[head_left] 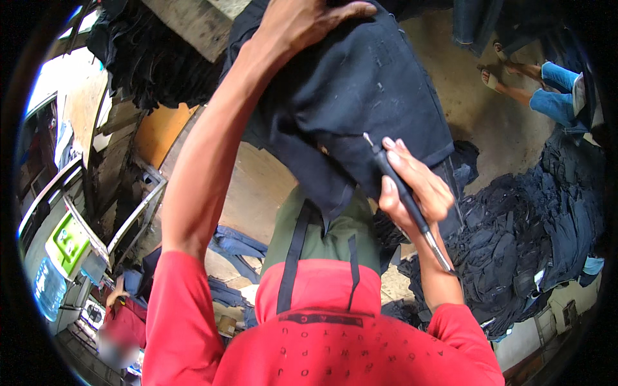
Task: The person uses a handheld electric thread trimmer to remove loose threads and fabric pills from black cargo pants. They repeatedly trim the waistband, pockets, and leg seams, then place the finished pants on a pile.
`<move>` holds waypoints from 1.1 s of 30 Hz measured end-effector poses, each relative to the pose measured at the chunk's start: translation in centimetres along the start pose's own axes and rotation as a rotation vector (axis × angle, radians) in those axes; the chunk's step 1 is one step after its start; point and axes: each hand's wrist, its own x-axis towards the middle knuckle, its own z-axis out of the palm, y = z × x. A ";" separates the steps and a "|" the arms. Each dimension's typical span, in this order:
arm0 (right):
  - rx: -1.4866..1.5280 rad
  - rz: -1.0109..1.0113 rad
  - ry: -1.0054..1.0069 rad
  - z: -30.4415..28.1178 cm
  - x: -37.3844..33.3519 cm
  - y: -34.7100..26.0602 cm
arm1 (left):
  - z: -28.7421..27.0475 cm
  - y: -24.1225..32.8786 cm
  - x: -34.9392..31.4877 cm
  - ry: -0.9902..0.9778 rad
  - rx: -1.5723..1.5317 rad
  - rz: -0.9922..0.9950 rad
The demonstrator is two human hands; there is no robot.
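Note:
A black denim garment [347, 77] is spread in front of me, its lower part hanging in folds toward my lap. At the top edge my left hand [299, 22] lies on the cloth with its thumb stretched out; its other fingers are mostly cut off by the frame. My right hand [418, 186] is closed round a pen-shaped rotary tool [399, 183] with a black grip and a metal rear end. The tool's small pale tip points up and left at the cloth, close to a fold; whether it touches cannot be made out.
Dark garments lie in a large heap [508, 238] at the right, and more hang in a stack [154, 58] at the upper left. Another person's legs in blue denim [557, 96] show at the upper right. A metal-framed chair [138, 212] and a green tray [67, 244] are at the left.

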 end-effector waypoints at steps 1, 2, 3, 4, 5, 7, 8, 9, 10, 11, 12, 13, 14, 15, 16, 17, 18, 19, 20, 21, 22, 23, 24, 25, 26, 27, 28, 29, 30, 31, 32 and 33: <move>-0.026 -0.070 -0.009 0.2 -0.2 0.0 | -0.6 0.5 -0.5 0.041 0.062 0.031; -0.019 -0.068 0.029 0.1 -0.4 0.2 | -1.0 1.1 -1.1 0.090 0.127 0.069; 0.021 0.030 0.059 0.0 -0.6 0.4 | -1.3 1.5 -1.8 0.138 0.189 0.106; 0.012 0.068 0.070 -0.3 -0.8 0.6 | -1.1 2.3 -3.6 0.143 0.174 -0.061; 0.009 0.123 0.108 -0.3 -1.0 0.9 | -1.2 2.4 -4.5 0.090 0.198 -0.080; 0.006 0.003 0.056 -0.2 -1.5 0.9 | -0.1 2.2 -5.1 0.170 0.098 -0.116; 0.008 -0.034 0.025 -0.2 -1.9 0.5 | 0.3 1.5 -4.8 0.207 0.127 -0.075; 0.004 -0.081 0.002 0.4 -2.2 0.2 | 0.8 0.6 -4.2 0.248 0.154 -0.026; 0.034 -0.101 -0.005 1.0 -2.4 0.0 | 1.2 -0.4 -3.4 0.292 0.101 0.044; -0.001 -0.105 -0.007 1.5 -2.4 -0.2 | 1.4 -1.4 -2.8 0.281 0.078 0.049; -0.016 -0.106 -0.006 1.9 -2.3 -0.2 | 1.7 -2.0 -2.6 0.278 0.050 0.049; -0.035 -0.122 -0.006 2.3 -2.1 -0.1 | 1.8 -2.6 -2.4 0.280 0.027 0.056; -0.033 -0.114 0.008 2.5 -1.9 -0.1 | 2.0 -2.9 -2.3 0.302 0.063 0.085; -0.035 -0.144 0.001 2.7 -1.5 0.0 | 2.0 -3.0 -2.4 0.309 0.061 0.086; -0.039 -0.156 -0.003 2.8 -1.2 0.1 | 2.0 -2.9 -2.5 0.313 0.058 0.087; -0.046 -0.147 -0.014 2.9 -0.9 0.1 | 2.0 -2.8 -2.6 0.318 0.057 0.090; -0.050 -0.158 -0.007 3.0 -0.7 0.1 | 2.0 -2.6 -2.6 0.322 0.039 0.091; -0.054 -0.162 0.002 3.2 -0.6 0.0 | 1.9 -2.5 -2.6 0.325 0.020 0.087; -0.060 -0.165 0.000 3.4 -0.5 0.0 | 1.9 -2.4 -2.7 0.325 -0.002 0.077; -0.076 -0.166 -0.014 3.6 -0.5 0.0 | 1.9 -2.4 -2.7 0.338 0.000 0.088; -0.067 -0.162 -0.010 3.6 -0.5 -0.1 | 1.9 -2.5 -2.6 0.336 0.033 0.092; -0.077 -0.166 -0.008 3.7 -0.5 0.0 | 1.9 -2.6 -2.7 0.333 0.066 0.095; -0.084 -0.166 -0.006 3.8 -0.5 0.0 | 2.0 -2.7 -2.6 0.336 0.030 0.085; -0.092 -0.157 -0.005 3.8 -0.6 0.0 | 2.1 -2.9 -2.7 0.337 -0.008 0.073; -0.091 -0.157 -0.009 3.7 -0.7 -0.1 | 2.2 -3.0 -2.7 0.350 -0.007 0.095; -0.091 -0.156 -0.010 3.6 -0.8 -0.1 | 2.3 -3.1 -2.7 0.349 0.017 0.087; -0.092 -0.155 -0.012 3.4 -0.9 -0.1 | 2.4 -3.1 -2.8 0.348 0.040 0.079; -0.095 -0.148 -0.020 3.3 -1.0 -0.2 | 2.4 -3.1 -2.9 0.345 0.062 0.069; -0.095 -0.149 -0.026 3.2 -1.0 -0.2 | 2.5 -3.1 -2.9 0.362 0.042 0.089; -0.098 -0.148 -0.037 3.1 -1.1 -0.3 | 2.5 -3.1 -2.9 0.359 0.049 0.084; -0.100 -0.148 -0.041 3.0 -1.2 -0.3 | 2.6 -3.0 -3.0 0.358 0.058 0.083; -0.094 -0.156 -0.038 3.0 -1.2 -0.3 | 2.5 -3.0 -2.9 0.360 0.068 0.084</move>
